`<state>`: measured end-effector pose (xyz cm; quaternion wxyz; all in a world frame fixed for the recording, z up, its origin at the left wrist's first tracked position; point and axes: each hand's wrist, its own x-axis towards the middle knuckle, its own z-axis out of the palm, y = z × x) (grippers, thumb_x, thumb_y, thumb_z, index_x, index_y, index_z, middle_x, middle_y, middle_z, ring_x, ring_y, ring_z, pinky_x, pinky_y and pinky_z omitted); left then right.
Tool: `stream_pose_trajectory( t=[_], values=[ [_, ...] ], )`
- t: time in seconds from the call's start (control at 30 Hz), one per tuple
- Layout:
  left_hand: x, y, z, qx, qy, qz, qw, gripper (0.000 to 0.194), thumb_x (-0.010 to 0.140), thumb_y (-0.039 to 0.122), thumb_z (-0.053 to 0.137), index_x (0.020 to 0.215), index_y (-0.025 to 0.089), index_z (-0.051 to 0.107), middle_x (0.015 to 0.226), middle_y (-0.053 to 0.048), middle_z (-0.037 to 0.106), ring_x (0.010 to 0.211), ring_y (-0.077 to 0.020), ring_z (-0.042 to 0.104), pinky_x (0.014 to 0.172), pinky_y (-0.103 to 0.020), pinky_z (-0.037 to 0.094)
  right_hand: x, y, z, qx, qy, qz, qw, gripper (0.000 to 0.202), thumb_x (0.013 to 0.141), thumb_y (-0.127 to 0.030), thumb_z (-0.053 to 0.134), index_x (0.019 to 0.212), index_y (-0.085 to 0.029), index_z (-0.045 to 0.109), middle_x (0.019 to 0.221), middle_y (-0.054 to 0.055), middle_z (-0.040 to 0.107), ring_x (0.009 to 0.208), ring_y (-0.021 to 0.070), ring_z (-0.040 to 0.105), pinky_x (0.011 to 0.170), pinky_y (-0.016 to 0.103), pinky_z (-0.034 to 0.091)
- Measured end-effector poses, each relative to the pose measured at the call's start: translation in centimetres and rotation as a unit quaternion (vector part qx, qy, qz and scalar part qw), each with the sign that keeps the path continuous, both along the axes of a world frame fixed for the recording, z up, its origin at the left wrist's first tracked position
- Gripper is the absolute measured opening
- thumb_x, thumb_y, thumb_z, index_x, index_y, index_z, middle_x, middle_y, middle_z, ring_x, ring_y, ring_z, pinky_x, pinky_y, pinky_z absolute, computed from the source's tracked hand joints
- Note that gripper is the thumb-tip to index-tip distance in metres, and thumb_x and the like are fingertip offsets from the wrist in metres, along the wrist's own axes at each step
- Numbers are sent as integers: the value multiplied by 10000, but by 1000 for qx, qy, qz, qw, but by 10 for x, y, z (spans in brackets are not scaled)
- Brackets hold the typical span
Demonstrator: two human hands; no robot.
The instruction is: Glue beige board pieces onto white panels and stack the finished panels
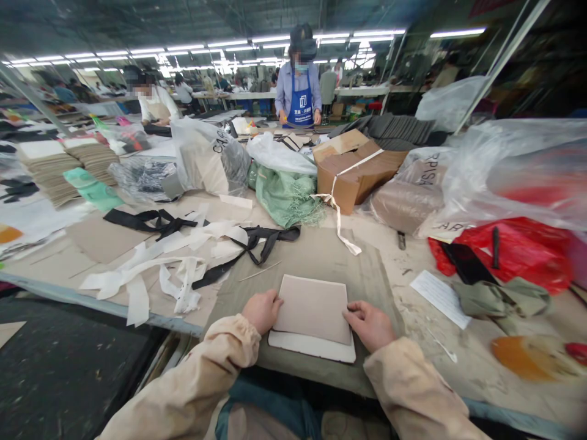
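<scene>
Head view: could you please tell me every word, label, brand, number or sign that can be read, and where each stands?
"CAR": left clear bag; any further letters are unclear.
"RPISA": bag right of the carton.
"CAR": clear plastic beside the red bag.
Too small or blurred: blue apron, white paper, red banner.

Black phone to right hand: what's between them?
A white paper sheet lies between black phone and right hand, then tabletop and the edge of the grey-green mat, in the head view.
</scene>
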<state>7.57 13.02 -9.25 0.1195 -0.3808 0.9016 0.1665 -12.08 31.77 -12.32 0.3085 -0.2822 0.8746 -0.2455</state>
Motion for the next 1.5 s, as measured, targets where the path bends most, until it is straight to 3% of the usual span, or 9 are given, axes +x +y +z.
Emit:
stream_pose_trajectory(
  t=[0.47,1.03,1.23,1.5],
  values=[
    [-4,-2,0,-11,-48,-24,998,250,894,336,364,782,187,531,764,-80,673,753,-235,644,616,-294,396,4,-1,-3,-43,-8,-40,998,130,738,-293,580,804,-205,648,678,-18,665,686,143,617,634,241,431],
    [-8,-1,4,-14,-72,-27,997,265,889,356,357,833,195,561,808,-89,681,790,-244,648,644,-307,427,-1,0,-8,-13,-5,-5,1000,95,759,-293,556,797,-222,606,659,-37,654,672,140,607,617,239,404],
    [-9,-1,3,-12,-77,-15,997,271,882,361,367,861,192,578,838,-97,685,802,-237,648,663,-308,437,1,1,-9,-45,33,-3,998,113,767,-323,548,757,-239,623,659,-37,666,673,153,622,607,248,407],
    [-9,-2,5,-10,-86,-25,996,288,886,375,366,867,188,584,825,-100,680,811,-248,650,674,-311,439,-4,0,-13,-8,6,9,1000,115,753,-326,562,778,-240,634,686,-27,672,701,157,624,613,247,420]
  ],
)
